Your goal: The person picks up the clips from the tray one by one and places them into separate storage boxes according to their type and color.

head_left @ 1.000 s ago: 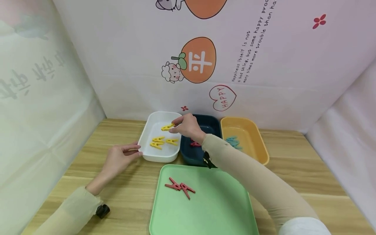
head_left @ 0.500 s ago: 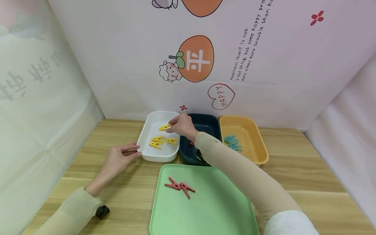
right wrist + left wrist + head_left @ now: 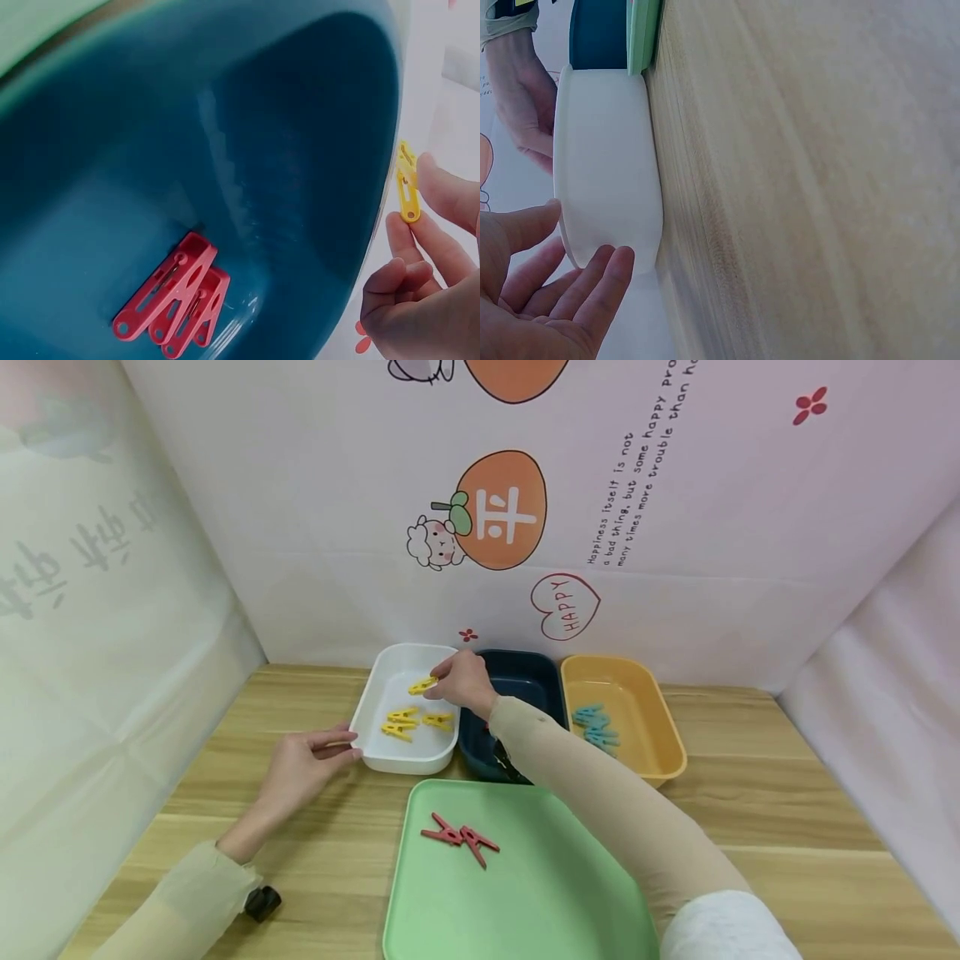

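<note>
My right hand [image 3: 465, 681] pinches a yellow clothespin [image 3: 407, 184] between thumb and fingertips, above the far right part of the white tray [image 3: 367, 693]. Below it, three yellow clothespins [image 3: 397, 731] lie in that tray. With its thumb and fingers, my left hand [image 3: 300, 768] touches the white tray's left side near the front corner; the left wrist view shows these fingers fairly straight against the outer wall. Red clothespins [image 3: 169, 285] lie in the dark blue tray [image 3: 187, 150], mostly hidden by my right forearm in the head view.
A yellow tray [image 3: 656, 710] with several teal clothespins [image 3: 592, 718] stands at the right of the row. In front, a green tray [image 3: 517, 910] holds two red clothespins [image 3: 474, 843]. Printed cloth [image 3: 337, 527] hangs behind the wooden table [image 3: 322, 893].
My right hand and forearm have moved slightly left, still pinching the yellow clothespin over the white tray. The left hand stays at the tray's side. The head view has shifted a little.
</note>
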`<state>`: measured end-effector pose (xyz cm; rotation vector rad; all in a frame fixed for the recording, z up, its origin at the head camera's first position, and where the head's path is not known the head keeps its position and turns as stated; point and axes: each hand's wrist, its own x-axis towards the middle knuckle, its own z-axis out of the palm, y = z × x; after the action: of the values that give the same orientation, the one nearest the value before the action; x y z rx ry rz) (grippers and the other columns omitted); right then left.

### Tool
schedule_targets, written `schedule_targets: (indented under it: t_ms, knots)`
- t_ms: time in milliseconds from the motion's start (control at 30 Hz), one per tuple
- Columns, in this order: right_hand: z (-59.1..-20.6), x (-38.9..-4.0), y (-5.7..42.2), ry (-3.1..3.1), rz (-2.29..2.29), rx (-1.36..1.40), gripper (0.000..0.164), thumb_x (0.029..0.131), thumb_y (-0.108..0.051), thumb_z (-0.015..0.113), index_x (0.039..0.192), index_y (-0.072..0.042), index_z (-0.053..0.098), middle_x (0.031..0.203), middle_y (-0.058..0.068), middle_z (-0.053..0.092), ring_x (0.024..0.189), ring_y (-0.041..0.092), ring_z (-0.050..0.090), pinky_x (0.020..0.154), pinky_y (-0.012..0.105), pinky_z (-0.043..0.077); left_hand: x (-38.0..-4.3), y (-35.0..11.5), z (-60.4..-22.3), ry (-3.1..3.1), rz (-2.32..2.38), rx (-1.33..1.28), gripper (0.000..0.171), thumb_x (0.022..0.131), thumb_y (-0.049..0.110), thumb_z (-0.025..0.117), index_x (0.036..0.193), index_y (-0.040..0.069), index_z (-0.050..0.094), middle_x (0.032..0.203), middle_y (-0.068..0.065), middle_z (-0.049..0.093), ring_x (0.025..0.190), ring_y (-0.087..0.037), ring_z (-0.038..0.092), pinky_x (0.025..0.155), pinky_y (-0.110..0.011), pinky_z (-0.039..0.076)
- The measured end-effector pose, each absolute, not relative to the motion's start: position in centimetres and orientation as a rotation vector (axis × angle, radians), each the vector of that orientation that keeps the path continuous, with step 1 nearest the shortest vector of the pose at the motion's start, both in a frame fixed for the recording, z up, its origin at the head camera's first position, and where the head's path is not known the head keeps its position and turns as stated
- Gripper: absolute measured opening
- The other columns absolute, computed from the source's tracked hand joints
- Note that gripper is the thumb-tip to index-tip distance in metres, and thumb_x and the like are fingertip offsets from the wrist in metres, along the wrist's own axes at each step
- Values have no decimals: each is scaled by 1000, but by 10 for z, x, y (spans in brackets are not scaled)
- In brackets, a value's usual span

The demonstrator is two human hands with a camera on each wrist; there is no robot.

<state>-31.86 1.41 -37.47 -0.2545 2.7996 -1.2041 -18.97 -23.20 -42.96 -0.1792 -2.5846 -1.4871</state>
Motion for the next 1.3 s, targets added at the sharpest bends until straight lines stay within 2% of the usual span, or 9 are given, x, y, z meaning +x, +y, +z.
schedule_targets:
  t_ms: [167,400,667,867,967,1200,1300]
  knots:
    - [-374,-318,11,2789,-1208,-266,37,88,-15,89,121,-4,79,118,10,75,107,25,64,90,33,61,-190,-233,-430,-2588,-1484,-177,32,94,9,82,120,-8,75,139,-25,63,107,-38,74,78,-26,63]
    - [-372,-316,19,2797,-1100,-286,50,89,-19,89,133,-2,73,125,12,73,113,27,64,94,36,60,-191,-231,-430,-2591,-1497,-174,33,94,10,82,120,-9,74,139,-25,63,107,-38,74,77,-26,63]
    - [-351,-298,35,2809,-1144,-407,38,92,-20,86,127,-7,78,115,7,75,109,24,62,88,35,61,-190,-230,-428,-2589,-1510,-173,34,94,9,81,121,-10,73,140,-26,61,108,-39,73,78,-27,63]
    - [-336,-276,50,2829,-1123,-534,31,92,-20,85,121,-9,80,105,3,76,102,21,62,78,33,58,-189,-232,-429,-2588,-1515,-167,34,94,10,82,121,-9,74,141,-25,61,108,-38,74,78,-27,63]
    - [-334,-267,59,2834,-1133,-560,29,93,-20,84,120,-8,80,104,2,75,100,20,62,78,33,56,-190,-234,-429,-2589,-1496,-166,33,94,11,82,121,-8,74,140,-25,62,107,-38,74,77,-27,63]
    - [-334,-244,81,2803,-1191,-532,32,94,-18,83,123,-7,78,103,3,74,66,21,71,62,31,60,-189,-233,-428,-2595,-1482,-159,33,93,11,83,120,-7,75,140,-24,63,106,-37,74,77,-26,63]
    - [-334,-232,89,2819,-1183,-547,30,94,-18,84,121,-7,79,100,2,75,75,18,71,66,30,60,-188,-232,-428,-2595,-1493,-156,33,93,11,82,120,-7,75,140,-24,63,106,-37,74,77,-27,63]
